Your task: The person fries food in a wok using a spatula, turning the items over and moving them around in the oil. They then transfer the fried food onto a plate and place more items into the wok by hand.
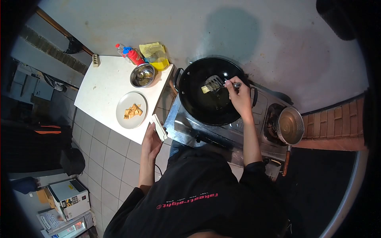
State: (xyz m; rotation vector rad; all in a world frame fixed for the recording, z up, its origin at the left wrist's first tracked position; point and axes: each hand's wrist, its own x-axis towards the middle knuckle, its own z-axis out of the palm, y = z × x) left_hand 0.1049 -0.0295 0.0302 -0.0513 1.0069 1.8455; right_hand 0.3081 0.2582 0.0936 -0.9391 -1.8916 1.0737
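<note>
Your right hand (239, 100) clutches the spatula (214, 83), probably so it reaches that yellow piece (205, 89) in the wok (198, 108); your left hand (150, 142) clasps some white block (159, 128).

Both arms reach forward, both hands gripping, the right the farther out.
The right forearm (252, 139) is bare from about the elbow and angles slightly inward to a nearly straight wrist; the right hand (237, 96) is closed, thumb and forefinger together at the front. The left forearm (147, 172) is bare too, its sleeve (129, 204) ending near the elbow, and the left hand (151, 143) has its fingers raised and bent in a grip, level with the wrist's line.
</note>
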